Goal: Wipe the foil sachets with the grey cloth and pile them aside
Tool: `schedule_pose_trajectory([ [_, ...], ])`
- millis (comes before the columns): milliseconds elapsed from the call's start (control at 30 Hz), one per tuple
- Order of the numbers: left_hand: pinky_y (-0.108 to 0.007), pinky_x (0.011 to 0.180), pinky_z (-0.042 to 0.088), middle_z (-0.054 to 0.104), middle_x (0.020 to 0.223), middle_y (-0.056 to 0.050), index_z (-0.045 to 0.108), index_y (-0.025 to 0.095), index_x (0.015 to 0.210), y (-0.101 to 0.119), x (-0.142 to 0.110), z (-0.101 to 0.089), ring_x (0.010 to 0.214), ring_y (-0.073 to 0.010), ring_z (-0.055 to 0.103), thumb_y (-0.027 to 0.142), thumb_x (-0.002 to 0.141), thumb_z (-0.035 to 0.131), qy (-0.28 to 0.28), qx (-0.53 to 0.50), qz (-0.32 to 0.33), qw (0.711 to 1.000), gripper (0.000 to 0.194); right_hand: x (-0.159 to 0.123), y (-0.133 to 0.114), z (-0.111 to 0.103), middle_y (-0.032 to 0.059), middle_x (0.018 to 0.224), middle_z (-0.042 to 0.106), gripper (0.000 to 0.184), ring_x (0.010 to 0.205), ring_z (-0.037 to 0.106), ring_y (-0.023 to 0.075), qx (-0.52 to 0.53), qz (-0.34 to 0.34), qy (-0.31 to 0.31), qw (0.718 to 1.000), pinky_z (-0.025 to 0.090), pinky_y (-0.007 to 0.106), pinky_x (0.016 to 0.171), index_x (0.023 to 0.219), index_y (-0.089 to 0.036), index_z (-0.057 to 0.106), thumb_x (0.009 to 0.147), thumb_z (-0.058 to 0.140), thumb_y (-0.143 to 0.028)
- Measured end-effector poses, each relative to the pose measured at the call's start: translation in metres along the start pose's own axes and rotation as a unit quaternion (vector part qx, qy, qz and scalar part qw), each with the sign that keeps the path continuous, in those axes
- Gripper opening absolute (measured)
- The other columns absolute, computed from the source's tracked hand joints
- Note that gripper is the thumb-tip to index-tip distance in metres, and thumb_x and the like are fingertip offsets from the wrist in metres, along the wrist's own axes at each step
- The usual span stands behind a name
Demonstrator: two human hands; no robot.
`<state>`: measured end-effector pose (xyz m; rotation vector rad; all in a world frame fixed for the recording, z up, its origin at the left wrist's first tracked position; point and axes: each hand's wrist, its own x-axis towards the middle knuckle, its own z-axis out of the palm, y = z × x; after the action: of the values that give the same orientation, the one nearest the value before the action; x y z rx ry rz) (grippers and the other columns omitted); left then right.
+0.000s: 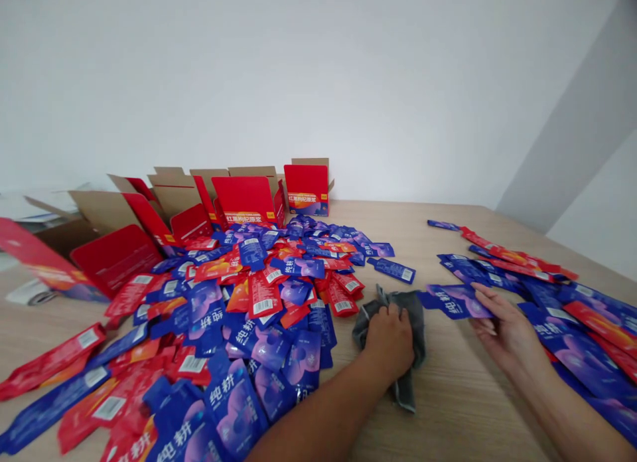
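My left hand (389, 339) is closed on a dark grey cloth (405, 385), which is bunched up on the wooden table. Pinched at one end between the thumb and fingers of my right hand (505, 326) is a blue pouch (455, 301) with white lettering and a purple picture. Its narrow spout end points left and meets the edge of the cloth; whether the cloth grips it I cannot tell. Left of the cloth spreads a big heap of blue and red pouches (263, 296). More blue and red pouches (562, 342) lie in a looser pile beyond my right hand.
Several open red cardboard boxes (243, 196) with raised flaps stand along the back left of the table (398, 230). One red box (307, 186) stands apart at the rear. A white wall (398, 97) rises behind the table.
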<state>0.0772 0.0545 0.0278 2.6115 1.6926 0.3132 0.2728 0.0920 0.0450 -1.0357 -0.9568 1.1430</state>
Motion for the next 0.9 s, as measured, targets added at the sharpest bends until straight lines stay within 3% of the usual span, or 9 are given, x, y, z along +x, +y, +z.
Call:
schedule_pose_trajectory([
  [100,-0.033,0.070,0.045,0.055,0.100,-0.015,0.052,0.009,0.115,0.002,0.001,0.003,0.090,-0.0247,0.053,0.023,0.084,0.047,-0.002,-0.002,0.009,1.000,0.034,0.005,-0.009,0.039,-0.0082,0.051,0.042,0.038,0.034,0.029,0.0040,0.005,0.023,-0.031,0.999,0.025,0.020,0.031,0.089,-0.021,0.061,0.058,0.077,-0.038],
  [233,-0.033,0.071,0.045,0.055,0.102,-0.014,0.052,0.008,0.115,0.001,0.001,0.003,0.089,-0.0245,0.052,0.024,0.084,0.047,0.007,-0.006,0.010,1.000,0.035,0.021,-0.022,0.119,-0.0081,0.051,0.044,0.031,0.035,0.030,0.0036,-0.019,0.025,-0.155,0.987,0.021,0.018,0.031,0.087,-0.019,0.059,0.064,0.072,-0.037],
  [333,-0.032,0.069,0.045,0.054,0.103,-0.013,0.051,0.009,0.116,-0.001,0.000,0.001,0.087,-0.0239,0.052,0.024,0.083,0.048,0.012,-0.012,0.009,1.000,0.037,0.034,-0.029,0.171,-0.0044,0.070,0.060,0.037,0.049,0.053,0.0079,0.002,-0.004,-0.220,0.975,0.045,0.020,0.047,0.106,-0.024,0.053,0.072,0.064,-0.034],
  [433,-0.032,0.066,0.045,0.055,0.101,-0.013,0.052,0.010,0.115,-0.001,-0.001,-0.001,0.086,-0.0236,0.052,0.023,0.081,0.049,0.011,-0.017,0.009,1.000,0.036,0.040,-0.024,0.192,0.0038,0.109,0.064,0.045,0.082,0.066,0.0161,-0.056,0.015,-0.272,0.960,0.054,0.033,0.075,0.124,-0.028,0.042,0.082,0.053,-0.037],
  [600,-0.034,0.068,0.046,0.055,0.103,-0.015,0.053,0.009,0.116,0.000,0.000,0.000,0.088,-0.0257,0.053,0.026,0.081,0.052,0.005,-0.015,0.010,1.000,0.039,0.039,0.004,0.139,0.0144,0.133,0.051,0.047,0.120,0.049,0.0314,-0.171,0.007,-0.201,0.964,0.046,0.050,0.092,0.122,-0.026,0.047,0.078,0.058,-0.038],
  [667,-0.034,0.068,0.046,0.055,0.104,-0.016,0.052,0.008,0.117,0.000,0.001,0.001,0.089,-0.0263,0.053,0.027,0.080,0.053,0.003,-0.014,0.010,1.000,0.042,0.042,0.016,0.095,0.0145,0.140,0.043,0.055,0.128,0.040,0.0310,-0.243,-0.097,-0.117,0.958,0.040,0.050,0.099,0.128,-0.027,0.043,0.077,0.058,-0.040],
  [733,-0.034,0.068,0.047,0.055,0.105,-0.016,0.051,0.007,0.120,0.000,0.002,0.002,0.090,-0.0264,0.053,0.027,0.082,0.051,0.005,-0.014,0.010,1.000,0.043,0.050,0.026,0.046,0.0175,0.140,0.042,0.062,0.129,0.039,0.0328,-0.345,-0.187,-0.013,0.920,0.039,0.052,0.099,0.136,-0.020,0.036,0.080,0.049,-0.044],
  [800,-0.035,0.069,0.047,0.055,0.106,-0.016,0.051,0.007,0.121,0.000,0.003,0.004,0.090,-0.0265,0.053,0.025,0.082,0.048,0.007,-0.016,0.010,1.000,0.043,0.061,0.034,0.001,0.0254,0.134,0.046,0.062,0.127,0.040,0.0384,-0.468,-0.191,0.074,0.859,0.035,0.055,0.101,0.133,-0.009,0.040,0.080,0.046,-0.041],
  [900,-0.036,0.070,0.048,0.055,0.107,-0.016,0.051,0.006,0.122,0.000,0.002,0.005,0.091,-0.0270,0.053,0.024,0.082,0.047,0.011,-0.019,0.006,1.000,0.044,0.080,0.039,-0.044,0.0304,0.127,0.050,0.057,0.124,0.042,0.0410,-0.613,-0.168,0.094,0.766,0.031,0.052,0.103,0.129,-0.003,0.046,0.080,0.043,-0.033],
])
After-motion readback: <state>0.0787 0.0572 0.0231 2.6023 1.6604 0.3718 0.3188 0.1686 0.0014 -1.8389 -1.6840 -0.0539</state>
